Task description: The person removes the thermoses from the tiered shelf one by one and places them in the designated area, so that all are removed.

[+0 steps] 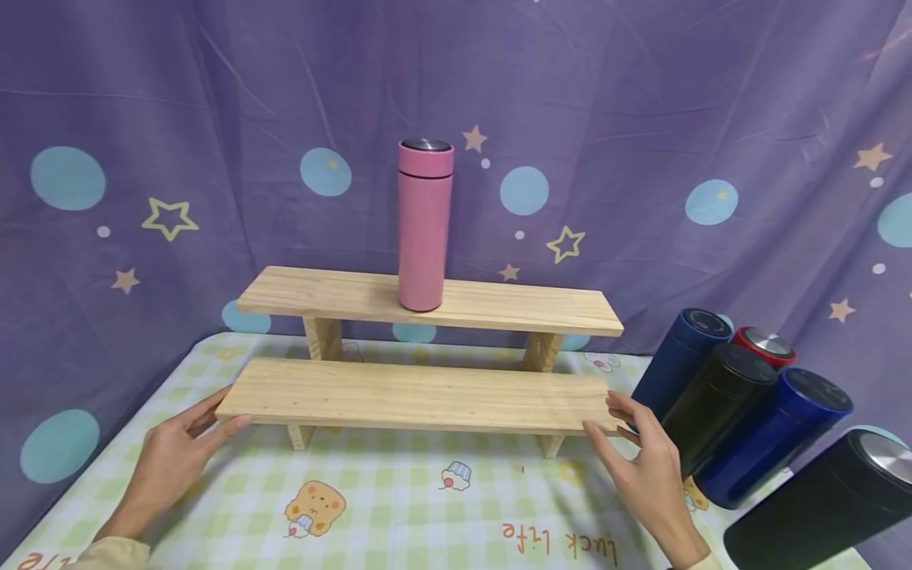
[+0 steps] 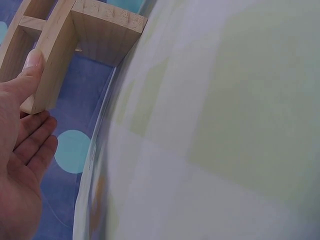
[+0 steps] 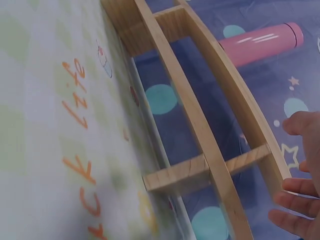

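Observation:
A two-tier wooden stand has a lower shelf [image 1: 420,393] in front of a higher upper shelf [image 1: 499,303]. My left hand [image 1: 167,455] holds the left end of the lower shelf. In the left wrist view its thumb [image 2: 33,62] lies on the board's edge, with the fingers at the board's end. My right hand [image 1: 644,463] is by the right end of the lower shelf, fingers spread and loosely bent; whether it touches the wood is unclear. A pink thermos bottle [image 1: 425,229] stands upright on the upper shelf, near its middle.
At the right stand several thermos bottles: navy [image 1: 677,356], red-topped [image 1: 765,344], dark [image 1: 720,404], bright blue [image 1: 777,435] and black [image 1: 819,499]. A green-and-white checked cloth [image 1: 399,514] covers the table. Behind hangs a purple curtain [image 1: 242,119].

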Demonstrator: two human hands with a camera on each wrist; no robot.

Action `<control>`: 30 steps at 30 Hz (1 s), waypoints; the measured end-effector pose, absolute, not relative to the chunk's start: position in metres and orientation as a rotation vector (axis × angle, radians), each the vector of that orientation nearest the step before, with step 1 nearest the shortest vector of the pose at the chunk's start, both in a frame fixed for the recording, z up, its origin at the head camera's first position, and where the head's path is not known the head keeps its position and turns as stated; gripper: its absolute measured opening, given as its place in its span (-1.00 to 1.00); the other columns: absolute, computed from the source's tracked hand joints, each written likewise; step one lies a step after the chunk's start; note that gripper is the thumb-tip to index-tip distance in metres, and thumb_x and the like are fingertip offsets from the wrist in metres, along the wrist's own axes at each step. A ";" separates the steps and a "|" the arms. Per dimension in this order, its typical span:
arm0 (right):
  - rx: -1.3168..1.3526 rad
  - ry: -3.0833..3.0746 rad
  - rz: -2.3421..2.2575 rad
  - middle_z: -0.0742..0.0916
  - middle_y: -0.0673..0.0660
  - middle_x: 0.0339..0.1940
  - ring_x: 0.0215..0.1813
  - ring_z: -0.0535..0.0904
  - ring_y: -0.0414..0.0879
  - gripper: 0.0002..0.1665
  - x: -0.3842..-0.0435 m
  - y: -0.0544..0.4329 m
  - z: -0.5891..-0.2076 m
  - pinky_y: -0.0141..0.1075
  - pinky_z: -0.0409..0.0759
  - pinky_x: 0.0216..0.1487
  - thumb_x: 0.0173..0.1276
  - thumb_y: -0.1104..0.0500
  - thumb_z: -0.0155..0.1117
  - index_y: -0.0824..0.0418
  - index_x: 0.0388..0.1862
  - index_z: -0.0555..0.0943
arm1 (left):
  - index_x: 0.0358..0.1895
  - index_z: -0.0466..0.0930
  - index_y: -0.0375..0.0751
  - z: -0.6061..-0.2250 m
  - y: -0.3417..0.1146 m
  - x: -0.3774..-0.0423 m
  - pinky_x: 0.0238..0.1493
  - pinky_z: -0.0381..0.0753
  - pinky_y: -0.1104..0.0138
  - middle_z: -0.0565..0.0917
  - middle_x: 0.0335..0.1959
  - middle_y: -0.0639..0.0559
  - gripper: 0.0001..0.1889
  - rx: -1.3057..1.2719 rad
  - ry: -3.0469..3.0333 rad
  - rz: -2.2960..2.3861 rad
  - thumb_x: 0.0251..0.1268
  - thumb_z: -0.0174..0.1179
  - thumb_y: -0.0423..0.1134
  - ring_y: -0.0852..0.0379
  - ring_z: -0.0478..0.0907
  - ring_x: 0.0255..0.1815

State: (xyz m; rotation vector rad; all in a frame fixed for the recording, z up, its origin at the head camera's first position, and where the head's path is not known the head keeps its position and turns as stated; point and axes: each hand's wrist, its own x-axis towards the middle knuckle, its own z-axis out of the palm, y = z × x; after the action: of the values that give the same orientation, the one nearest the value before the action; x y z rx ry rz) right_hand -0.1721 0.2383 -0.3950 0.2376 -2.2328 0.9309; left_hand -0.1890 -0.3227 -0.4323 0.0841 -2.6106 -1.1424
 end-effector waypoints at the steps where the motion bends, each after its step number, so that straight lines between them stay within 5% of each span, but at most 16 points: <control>1: 0.228 -2.234 0.926 0.70 0.18 0.17 0.10 0.62 -0.10 -0.40 -0.171 0.240 -0.396 -0.72 0.49 0.05 0.25 0.32 0.58 0.34 0.26 0.59 | 0.57 0.30 -0.29 -0.432 -0.323 -0.189 0.06 0.56 -0.18 0.48 0.28 -0.52 -0.20 0.085 -2.612 -1.144 0.46 0.31 0.12 -0.55 0.47 0.25; 15: 0.042 -2.216 0.917 0.72 0.18 0.14 0.09 0.48 -0.52 -0.38 -0.154 0.266 -0.401 -0.77 0.42 0.05 0.21 0.37 0.59 0.35 0.25 0.60 | 0.59 0.27 -0.26 -0.432 -0.323 -0.189 0.11 0.53 -0.25 0.46 0.30 -0.52 -0.19 0.094 -2.619 -1.169 0.47 0.29 0.13 -0.57 0.44 0.26; 30: -0.113 -2.165 0.911 0.72 0.18 0.02 0.02 0.45 -0.59 -0.45 -0.141 0.283 -0.408 -0.81 0.39 -0.02 0.24 0.33 0.58 0.34 0.20 0.63 | 0.58 0.28 -0.28 -0.432 -0.322 -0.188 0.04 0.59 -0.14 0.46 0.32 -0.53 -0.19 0.075 -2.604 -1.168 0.46 0.30 0.12 -0.56 0.45 0.27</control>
State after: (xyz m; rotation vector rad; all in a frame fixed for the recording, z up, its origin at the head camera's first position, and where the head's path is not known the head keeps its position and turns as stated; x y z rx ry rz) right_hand -0.1413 0.2833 -0.4084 -0.1130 -2.1649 0.9106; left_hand -0.1883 -0.3225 -0.4316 0.0753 -2.6042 -1.1679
